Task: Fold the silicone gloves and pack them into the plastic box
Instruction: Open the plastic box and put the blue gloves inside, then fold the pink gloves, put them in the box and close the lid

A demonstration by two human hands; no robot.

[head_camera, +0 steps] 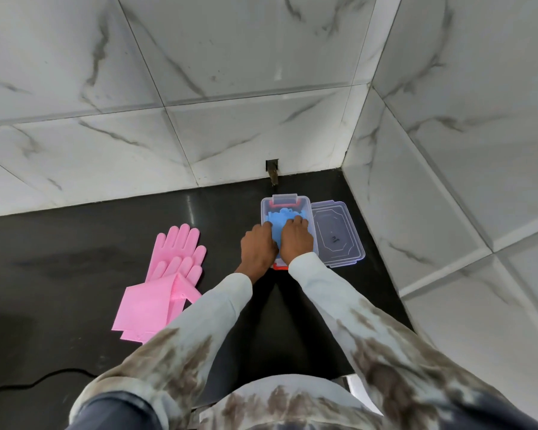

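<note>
Pressing blue gloves (277, 223) into plastic box (312, 219) with left hand (259, 246) and right hand (296, 238), seemingly flat; pink gloves (168, 274) at nine o'clock.

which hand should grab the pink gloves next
Left, probably. The pink gloves lie on the counter on the left hand's side, while the right hand is farther away, pressing the blue gloves into the box.

Tiled home kitchen corner, marble-look wall tiles (230, 57), black stone counter (75, 243)
</note>
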